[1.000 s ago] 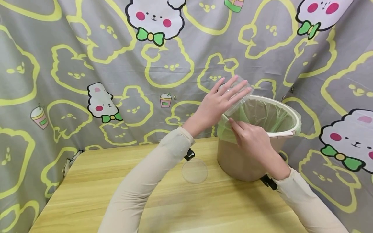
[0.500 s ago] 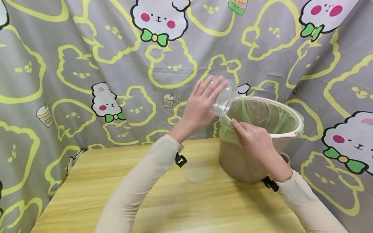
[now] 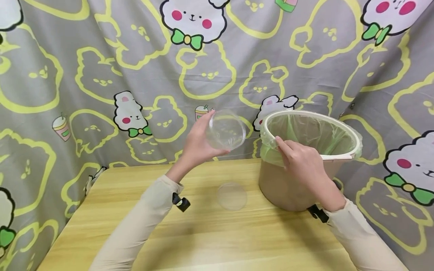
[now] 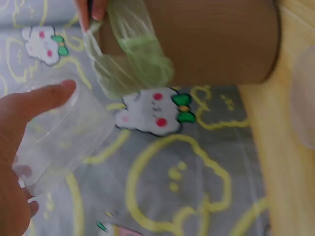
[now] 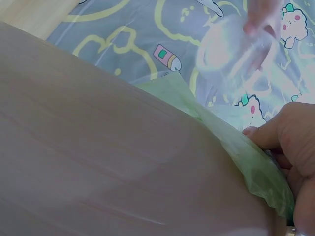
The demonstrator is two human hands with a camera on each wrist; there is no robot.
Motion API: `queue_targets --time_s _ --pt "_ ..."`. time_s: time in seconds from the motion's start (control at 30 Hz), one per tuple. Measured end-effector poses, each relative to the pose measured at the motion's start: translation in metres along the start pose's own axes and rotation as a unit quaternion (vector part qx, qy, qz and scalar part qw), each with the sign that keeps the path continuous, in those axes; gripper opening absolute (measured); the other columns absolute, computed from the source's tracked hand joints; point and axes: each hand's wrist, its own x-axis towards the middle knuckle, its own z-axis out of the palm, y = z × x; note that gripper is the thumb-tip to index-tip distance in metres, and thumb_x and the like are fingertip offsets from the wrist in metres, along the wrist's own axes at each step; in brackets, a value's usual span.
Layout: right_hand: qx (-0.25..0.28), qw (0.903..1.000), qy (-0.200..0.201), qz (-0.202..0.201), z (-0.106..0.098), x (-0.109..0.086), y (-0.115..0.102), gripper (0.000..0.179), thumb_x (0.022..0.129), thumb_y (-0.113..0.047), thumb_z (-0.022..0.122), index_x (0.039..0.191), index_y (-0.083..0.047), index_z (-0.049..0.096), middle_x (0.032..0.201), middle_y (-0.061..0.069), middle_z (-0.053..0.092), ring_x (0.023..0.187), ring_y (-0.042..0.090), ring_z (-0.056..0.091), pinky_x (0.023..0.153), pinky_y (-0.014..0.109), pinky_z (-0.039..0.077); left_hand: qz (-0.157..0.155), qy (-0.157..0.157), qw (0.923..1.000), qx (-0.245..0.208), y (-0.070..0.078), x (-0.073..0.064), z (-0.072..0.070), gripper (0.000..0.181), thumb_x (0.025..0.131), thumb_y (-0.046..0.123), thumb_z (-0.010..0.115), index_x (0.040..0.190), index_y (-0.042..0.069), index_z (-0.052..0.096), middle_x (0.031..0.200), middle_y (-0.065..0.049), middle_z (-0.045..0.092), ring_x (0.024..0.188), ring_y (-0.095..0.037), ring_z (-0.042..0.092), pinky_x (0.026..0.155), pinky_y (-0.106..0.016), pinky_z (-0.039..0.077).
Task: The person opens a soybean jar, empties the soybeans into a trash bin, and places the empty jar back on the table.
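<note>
In the head view my left hand (image 3: pixel 198 141) grips a clear plastic jar (image 3: pixel 226 131), its round mouth turned toward me; nothing shows inside it. The left wrist view has the thumb and fingers round the jar (image 4: pixel 64 128). My right hand (image 3: pixel 303 160) holds the near left rim of a brown trash bin (image 3: pixel 288 184), its fingers curled over the edge. A thin green bag (image 3: pixel 271 150) lines the bin and folds over its white rim. In the right wrist view the thumb presses the bag (image 5: pixel 236 152) at the rim.
A clear round lid (image 3: pixel 232 196) lies flat on the wooden table (image 3: pixel 190 233), left of the bin. Behind the table hangs a grey curtain (image 3: pixel 159 86) with yellow cartoon outlines, which also runs along both sides.
My left hand has carried the jar from above the bin's rim leftward and down, turning its mouth toward me. The right hand has stayed on the rim.
</note>
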Motion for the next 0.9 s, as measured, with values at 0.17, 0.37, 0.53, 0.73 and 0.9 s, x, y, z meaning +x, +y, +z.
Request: queue_targets --time_s 0.17,0.37,0.53,0.73,0.9 --pt "0.006 1.0 0.003 0.003 0.0 0.0 0.001 0.034 0.085 0.002 0.071 0.119 0.001 0.071 0.082 0.013 0.07 0.058 0.031 0.063 0.042 0.042 0.044 -0.098 -0.028 0.9933 -0.056 -0.029 -0.028 -0.003 0.125 0.051 0.04 0.102 0.156 0.019 0.038 0.15 -0.008 0.052 0.131 -0.029 0.055 0.103 -0.052 0.051" --pt "0.005 1.0 0.003 0.003 0.0 0.001 0.001 0.033 0.086 0.002 0.071 0.12 0.002 0.071 0.078 0.013 0.067 0.054 0.03 0.059 0.04 0.039 0.039 -0.182 -0.058 0.9753 -0.112 -0.066 -0.064 -0.007 0.122 0.057 0.032 0.101 0.157 0.014 0.034 0.15 -0.013 0.049 0.134 -0.035 0.05 0.108 -0.055 0.047" --pt "0.009 0.9999 0.003 0.007 0.0 0.001 -0.001 0.033 0.085 0.002 0.071 0.119 0.0 0.072 0.078 0.012 0.067 0.053 0.03 0.059 0.039 0.04 0.038 -0.233 -0.085 0.9586 -0.141 -0.094 -0.095 -0.008 0.123 0.062 0.031 0.099 0.159 0.012 0.027 0.156 -0.017 0.041 0.141 -0.037 0.043 0.113 -0.058 0.041" --pt "0.004 0.9999 0.005 0.009 0.0 0.003 -0.002 0.03 0.087 0.002 0.069 0.118 0.001 0.072 0.078 0.013 0.068 0.054 0.031 0.06 0.039 0.041 0.039 -0.263 -0.104 0.9459 -0.159 -0.119 -0.127 -0.005 0.126 0.063 0.026 0.099 0.16 0.007 0.021 0.161 -0.022 0.033 0.148 -0.041 0.033 0.119 -0.061 0.032" --pt "0.006 0.9999 0.006 0.012 0.001 0.004 -0.002 0.029 0.087 0.001 0.07 0.117 0.001 0.073 0.074 0.012 0.064 0.053 0.03 0.058 0.039 0.041 0.038 -0.261 -0.118 0.9456 -0.154 -0.135 -0.145 -0.003 0.122 0.064 0.023 0.098 0.158 0.007 0.022 0.162 -0.022 0.03 0.151 -0.042 0.027 0.121 -0.063 0.026"
